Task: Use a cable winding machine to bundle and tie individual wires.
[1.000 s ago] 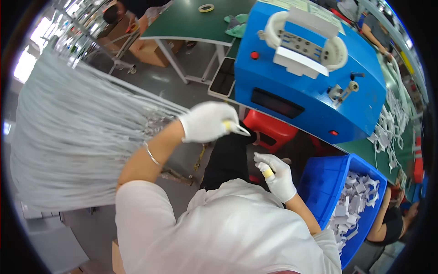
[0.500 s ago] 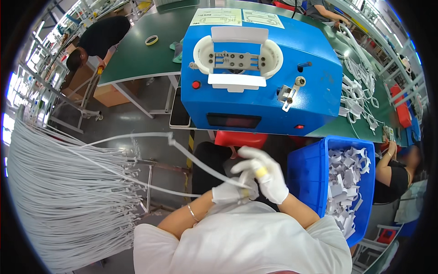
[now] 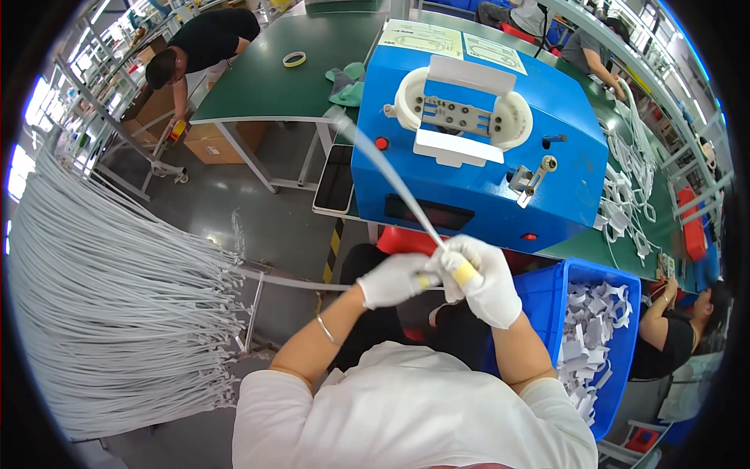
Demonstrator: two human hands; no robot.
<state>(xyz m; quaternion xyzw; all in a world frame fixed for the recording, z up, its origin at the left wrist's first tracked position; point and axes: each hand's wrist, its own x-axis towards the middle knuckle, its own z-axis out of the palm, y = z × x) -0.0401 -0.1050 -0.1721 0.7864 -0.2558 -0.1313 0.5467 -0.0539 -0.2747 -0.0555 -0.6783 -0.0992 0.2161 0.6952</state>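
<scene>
Both my hands wear white gloves and meet in front of my chest. My right hand (image 3: 483, 277) grips a thin white cable (image 3: 391, 180) that runs up and left across the blue machine (image 3: 469, 148). My left hand (image 3: 394, 279) pinches the same cable where it stretches left toward a big bundle of white cables (image 3: 117, 313) hanging at my left. The machine has a white round fixture (image 3: 461, 117) on top, a red button and a metal lever.
A blue bin (image 3: 594, 328) of coiled white cables stands at my right. Loose cable coils (image 3: 625, 203) lie on the green bench. A person in black (image 3: 203, 43) bends by a green table (image 3: 273, 86) at the back left; another sits at the lower right (image 3: 672, 336).
My left hand pulled away from the cable bundle and came to my right hand. A cable now runs between both hands, its free end swung up across the machine.
</scene>
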